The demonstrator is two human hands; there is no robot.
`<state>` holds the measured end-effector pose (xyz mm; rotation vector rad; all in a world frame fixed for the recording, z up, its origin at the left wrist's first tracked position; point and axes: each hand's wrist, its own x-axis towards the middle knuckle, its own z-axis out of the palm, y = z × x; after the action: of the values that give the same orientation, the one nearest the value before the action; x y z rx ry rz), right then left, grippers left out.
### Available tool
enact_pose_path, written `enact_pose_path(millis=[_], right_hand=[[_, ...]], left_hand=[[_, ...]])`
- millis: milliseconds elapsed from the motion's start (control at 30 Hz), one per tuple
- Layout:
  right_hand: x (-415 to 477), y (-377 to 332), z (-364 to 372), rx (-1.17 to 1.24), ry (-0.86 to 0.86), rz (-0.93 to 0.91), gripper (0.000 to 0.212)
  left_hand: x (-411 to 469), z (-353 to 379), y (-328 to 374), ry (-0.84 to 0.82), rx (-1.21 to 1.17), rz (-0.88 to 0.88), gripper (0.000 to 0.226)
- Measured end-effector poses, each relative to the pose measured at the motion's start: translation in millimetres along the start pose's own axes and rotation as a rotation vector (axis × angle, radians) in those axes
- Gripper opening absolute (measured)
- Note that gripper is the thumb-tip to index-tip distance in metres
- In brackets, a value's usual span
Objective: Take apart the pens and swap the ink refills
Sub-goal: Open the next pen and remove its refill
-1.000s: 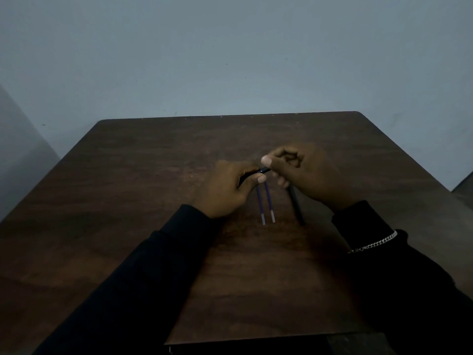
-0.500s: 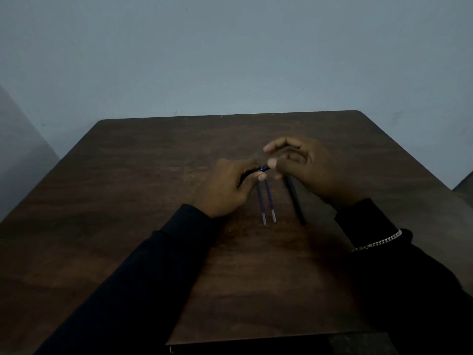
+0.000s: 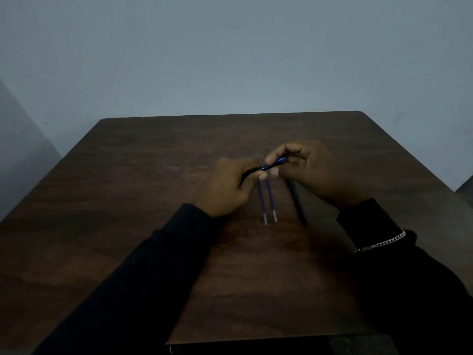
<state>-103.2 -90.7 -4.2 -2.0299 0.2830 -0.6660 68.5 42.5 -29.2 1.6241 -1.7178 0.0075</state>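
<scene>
Both hands hold one pen [image 3: 266,167] above the desk [image 3: 153,175]: left hand [image 3: 227,187] fingers pinch its dark barrel, right hand [image 3: 311,172] fingers pinch its blue tip. Two refills [image 3: 267,201] lie just below the pen; a second barrel [image 3: 297,203] lies right of them.

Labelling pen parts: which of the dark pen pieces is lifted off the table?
The black pen body with a blue tip, pinched between both hands. The other plain black barrel lies on the brown table, right of two purple refills.

Two ink refills [image 3: 268,201] lay side by side on the table [image 3: 143,175], a pen barrel [image 3: 297,201] just right of them.
</scene>
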Motion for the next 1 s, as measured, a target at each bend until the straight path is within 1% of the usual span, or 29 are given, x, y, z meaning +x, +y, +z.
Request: enact_pose_path(millis=[67, 133, 167, 233, 300, 367, 500, 633, 733, 767, 867, 933, 1000], right_hand=[[0.1, -0.9, 1.1, 0.022, 0.014, 0.029, 0.02], [0.8, -2.7, 2.8, 0.038, 0.051, 0.08, 0.01], [1.1, -3.5, 3.5, 0.018, 0.068, 0.094, 0.012], [1.5, -2.5, 4.2, -0.06, 0.07, 0.094, 0.024], [1.0, -1.2, 3.9, -0.096, 0.058, 0.085, 0.028], [0.2, 0.0, 2.9, -0.102, 0.055, 0.079, 0.023], [1.0, 0.1, 2.0, -0.065, 0.023, 0.087, 0.003], [0.8, -2.8, 1.4, -0.062, 0.009, 0.051, 0.017], [0.7, -4.2, 4.4, -0.02, 0.051, 0.095, 0.016], [0.9, -4.2, 5.2, -0.028, 0.067, 0.111, 0.016], [1.8, -1.1, 6.2, -0.119, 0.073, 0.116, 0.025], [1.3, -0.2, 5.8, -0.127, 0.058, 0.12, 0.019], [1.2, -0.8, 4.8, -0.104, 0.034, 0.122, 0.007]], left_hand=[[0.1, 0.7, -0.2, -0.004, -0.004, -0.004, 0.023], [0.4, 2.0, -1.5, -0.01, 0.005, -0.009, 0.026], [0.4, 2.5, -1.9, -0.011, 0.011, -0.012, 0.027], [0.3, 3.3, -2.3, -0.002, 0.016, -0.006, 0.029], [0.0, 4.0, -2.7, 0.007, 0.019, 0.001, 0.032], [-0.2, 4.7, -2.6, 0.002, 0.015, 0.001, 0.031], [-0.7, 4.4, -2.6, 0.027, 0.019, 0.002, 0.025], [-0.4, 4.8, -3.0, 0.023, 0.023, 0.001, 0.021], [-0.5, 5.0, -4.9, 0.023, 0.023, 0.003, 0.02], [-0.8, 5.4, -5.0, 0.025, 0.027, 0.013, 0.017], [-1.9, 6.6, -5.6, 0.045, 0.039, 0.053, 0.011], [-1.2, 8.3, -6.8, 0.059, 0.052, 0.068, 0.017], [0.0, 9.2, -7.7, 0.067, 0.063, 0.064, 0.022]])
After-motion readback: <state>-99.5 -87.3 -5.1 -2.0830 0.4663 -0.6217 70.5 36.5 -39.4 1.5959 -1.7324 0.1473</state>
